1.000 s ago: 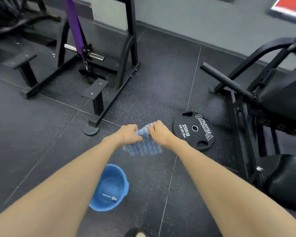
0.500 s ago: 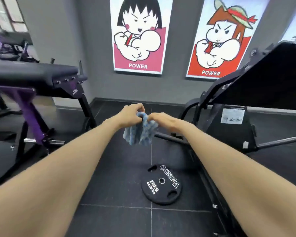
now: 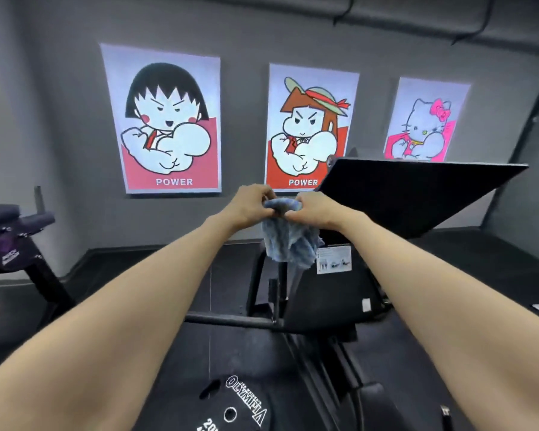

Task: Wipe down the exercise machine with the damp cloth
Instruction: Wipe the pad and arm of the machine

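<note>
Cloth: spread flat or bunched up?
Bunched. The blue cloth hangs crumpled, its top gathered between the left hand and right hand.

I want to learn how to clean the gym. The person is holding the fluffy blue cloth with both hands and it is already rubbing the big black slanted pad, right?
Not quite. In the head view both hands, left and right, do grip the fluffy blue cloth, but it hangs in the air in front of the big black slanted pad, not rubbing it yet.
</note>
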Motion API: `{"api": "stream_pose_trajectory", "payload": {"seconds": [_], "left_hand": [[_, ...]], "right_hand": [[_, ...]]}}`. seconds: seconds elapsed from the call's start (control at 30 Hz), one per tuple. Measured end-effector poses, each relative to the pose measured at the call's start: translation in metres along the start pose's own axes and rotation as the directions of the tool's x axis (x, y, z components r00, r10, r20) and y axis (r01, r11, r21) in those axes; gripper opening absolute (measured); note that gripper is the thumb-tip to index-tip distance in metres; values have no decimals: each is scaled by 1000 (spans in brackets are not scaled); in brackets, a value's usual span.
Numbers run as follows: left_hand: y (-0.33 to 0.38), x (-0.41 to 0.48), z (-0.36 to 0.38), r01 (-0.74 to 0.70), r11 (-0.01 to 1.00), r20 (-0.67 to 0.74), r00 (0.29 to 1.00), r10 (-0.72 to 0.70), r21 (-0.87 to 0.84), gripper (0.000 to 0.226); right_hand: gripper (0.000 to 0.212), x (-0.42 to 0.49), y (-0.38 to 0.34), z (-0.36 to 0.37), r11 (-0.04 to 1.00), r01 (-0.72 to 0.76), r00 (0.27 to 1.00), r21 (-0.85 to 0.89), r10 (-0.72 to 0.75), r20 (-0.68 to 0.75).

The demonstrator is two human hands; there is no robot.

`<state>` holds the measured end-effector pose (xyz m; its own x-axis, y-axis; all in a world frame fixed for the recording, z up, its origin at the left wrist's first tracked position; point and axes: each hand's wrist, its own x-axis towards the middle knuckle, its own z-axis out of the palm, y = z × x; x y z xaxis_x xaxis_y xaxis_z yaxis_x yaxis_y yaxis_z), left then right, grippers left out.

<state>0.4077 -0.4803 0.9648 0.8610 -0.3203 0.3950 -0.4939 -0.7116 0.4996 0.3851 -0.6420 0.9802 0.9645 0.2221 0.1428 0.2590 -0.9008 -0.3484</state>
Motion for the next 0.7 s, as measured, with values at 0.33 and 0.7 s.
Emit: {"api": "stream_pose_trajectory", "payload": {"seconds": [0.33, 0.7], "left_hand": [[30, 118, -2, -11, 997, -76, 997, 6, -73, 36], [-89, 227, -4, 73, 971, 356, 934, 14, -228, 64]], "right_hand": [[32, 60, 35, -101, 1000, 30, 597, -10, -26, -802], [69, 175, 25, -58, 568, -476, 795, -672, 605, -52]]}}
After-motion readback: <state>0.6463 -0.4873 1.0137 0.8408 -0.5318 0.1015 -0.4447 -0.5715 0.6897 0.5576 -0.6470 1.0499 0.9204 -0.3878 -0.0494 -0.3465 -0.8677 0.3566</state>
